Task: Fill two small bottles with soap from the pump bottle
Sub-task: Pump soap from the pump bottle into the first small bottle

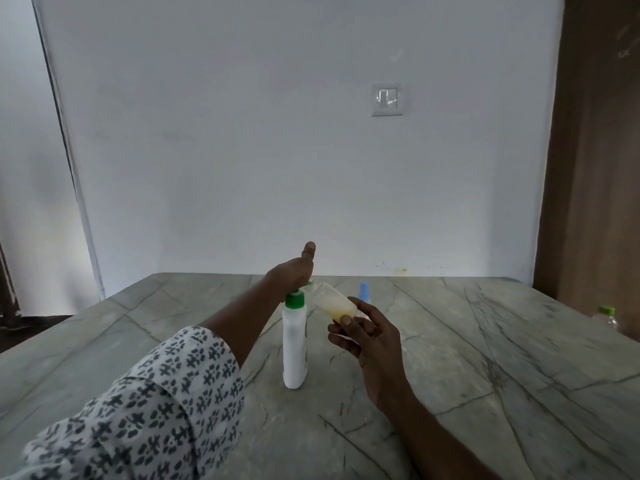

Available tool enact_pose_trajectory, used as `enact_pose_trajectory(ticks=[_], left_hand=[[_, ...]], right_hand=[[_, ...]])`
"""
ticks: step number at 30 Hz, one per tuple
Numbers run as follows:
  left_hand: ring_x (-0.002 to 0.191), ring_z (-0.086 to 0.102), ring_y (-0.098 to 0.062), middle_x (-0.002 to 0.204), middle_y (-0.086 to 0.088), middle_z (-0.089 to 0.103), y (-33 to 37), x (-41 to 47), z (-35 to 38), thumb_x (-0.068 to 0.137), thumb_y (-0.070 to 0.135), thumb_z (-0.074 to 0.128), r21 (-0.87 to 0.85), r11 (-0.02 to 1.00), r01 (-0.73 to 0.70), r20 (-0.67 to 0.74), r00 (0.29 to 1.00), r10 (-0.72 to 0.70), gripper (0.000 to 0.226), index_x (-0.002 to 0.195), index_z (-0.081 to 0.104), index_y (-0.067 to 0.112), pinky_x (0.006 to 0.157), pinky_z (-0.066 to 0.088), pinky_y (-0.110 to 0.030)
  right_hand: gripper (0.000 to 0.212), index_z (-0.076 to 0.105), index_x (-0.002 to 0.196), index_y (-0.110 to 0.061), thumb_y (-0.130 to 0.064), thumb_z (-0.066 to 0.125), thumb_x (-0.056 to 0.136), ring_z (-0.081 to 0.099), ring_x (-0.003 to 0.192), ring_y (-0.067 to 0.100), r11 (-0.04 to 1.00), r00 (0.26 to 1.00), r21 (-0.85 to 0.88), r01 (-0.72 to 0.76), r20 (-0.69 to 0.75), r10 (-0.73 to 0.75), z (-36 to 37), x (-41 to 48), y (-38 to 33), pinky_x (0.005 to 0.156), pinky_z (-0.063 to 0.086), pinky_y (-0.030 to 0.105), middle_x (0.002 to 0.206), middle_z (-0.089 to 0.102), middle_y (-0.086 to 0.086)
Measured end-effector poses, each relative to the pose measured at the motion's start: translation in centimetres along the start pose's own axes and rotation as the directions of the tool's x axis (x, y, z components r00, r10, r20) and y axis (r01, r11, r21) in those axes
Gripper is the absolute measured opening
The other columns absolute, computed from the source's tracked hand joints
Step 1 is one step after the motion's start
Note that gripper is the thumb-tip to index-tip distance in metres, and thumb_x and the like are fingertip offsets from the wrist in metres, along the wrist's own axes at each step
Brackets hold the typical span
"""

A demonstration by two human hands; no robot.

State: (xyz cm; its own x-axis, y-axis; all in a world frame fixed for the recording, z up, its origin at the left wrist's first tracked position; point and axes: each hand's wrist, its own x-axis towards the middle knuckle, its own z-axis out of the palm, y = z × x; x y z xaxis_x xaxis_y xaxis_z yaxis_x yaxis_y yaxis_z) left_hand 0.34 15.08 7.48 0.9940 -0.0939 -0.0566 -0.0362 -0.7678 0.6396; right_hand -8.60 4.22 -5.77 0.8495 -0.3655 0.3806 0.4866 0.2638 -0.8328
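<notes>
The grey-green veined table (485,358) fills the lower half of the frame. Just left of centre on it the white pump bottle (294,344) stands upright, green collar at the top. It looks like stiff plastic, tall and narrow-footed, so I'd judge it tippy under a sideways shove; any push should go straight down on the pump head.

The left hand (291,275) comes in from the lower left in a patterned sleeve and rests on that pump head. Its thumb (309,249) sticks straight up, free of everything. The other fingers are hidden behind the hand, so I cannot tell whether they lie flat or curl.

The right hand (370,337), right of centre, pinches the small bottle (334,301) near its base between its thumb and curled fingers (337,329). That bottle is clear, tilted, its mouth angled up-left toward the pump spout, with pale yellow soap pooled in its low end. It seems light and thin-walled, probably slick if soap runs, so the base grip suits it.

Behind it a blue-capped bottle (364,292) stands, partly hidden.
</notes>
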Motion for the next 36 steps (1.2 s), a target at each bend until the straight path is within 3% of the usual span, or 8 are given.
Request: enact_pose_trajectory(ticks=[4, 13, 27, 36], left_hand=[[0.134, 0.039, -0.036, 0.149, -0.02, 0.035, 0.1, -0.2, -0.2, 0.094, 0.067, 0.008, -0.01, 1.0, 0.003, 0.006, 1.0, -0.003, 0.085, 0.147, 0.032, 0.005, 0.109, 0.033, -0.043], [0.136, 0.035, -0.037, 0.152, -0.021, 0.031, 0.9, -0.6, -0.8, 0.094, 0.067, 0.008, 0.006, 1.0, -0.004, 0.004, 1.0, 0.004, 0.086, 0.149, 0.028, 0.005, 0.109, 0.033, -0.044], [0.139, 0.034, -0.034, 0.152, -0.02, 0.032, 0.2, -0.2, 0.0, 0.095, 0.065, 0.007, 0.0, 1.0, -0.005, -0.007, 1.0, 0.005, 0.083, 0.148, 0.029, 0.004, 0.113, 0.025, -0.043], [0.135, 0.037, -0.038, 0.151, -0.019, 0.034, 0.6, 0.4, -0.8, 0.091, 0.071, 0.008, 0.003, 1.0, -0.03, 0.038, 0.999, 0.03, 0.088, 0.148, 0.029, 0.006, 0.109, 0.034, -0.045]], right_hand=[[0.037, 0.061, 0.121, -0.019, -0.008, 0.068, 0.087, 0.075, 0.087, 0.03, 1.0, 1.0, -0.004, 0.006, 0.01, -0.006, 0.1, 0.0, -0.1, 0.076, 0.061, 0.037, 0.094, 0.078, -0.001], [0.036, 0.062, 0.118, -0.021, -0.006, 0.068, 0.086, 0.074, 0.088, 0.033, 0.998, 1.0, 0.064, 0.008, 0.023, -0.009, 0.3, 0.0, -0.4, 0.074, 0.061, 0.037, 0.097, 0.077, 0.009], [0.036, 0.061, 0.12, -0.019, -0.006, 0.068, 0.087, 0.074, 0.087, 0.032, 1.0, 1.0, 0.017, 0.002, 0.007, -0.002, 0.1, 0.0, -0.2, 0.074, 0.061, 0.036, 0.094, 0.077, 0.001], [0.034, 0.062, 0.115, -0.023, -0.006, 0.068, 0.086, 0.074, 0.088, 0.033, 0.999, 0.999, 0.051, 0.01, 0.034, -0.011, 0.3, 0.0, -0.4, 0.076, 0.061, 0.037, 0.094, 0.078, 0.001]])
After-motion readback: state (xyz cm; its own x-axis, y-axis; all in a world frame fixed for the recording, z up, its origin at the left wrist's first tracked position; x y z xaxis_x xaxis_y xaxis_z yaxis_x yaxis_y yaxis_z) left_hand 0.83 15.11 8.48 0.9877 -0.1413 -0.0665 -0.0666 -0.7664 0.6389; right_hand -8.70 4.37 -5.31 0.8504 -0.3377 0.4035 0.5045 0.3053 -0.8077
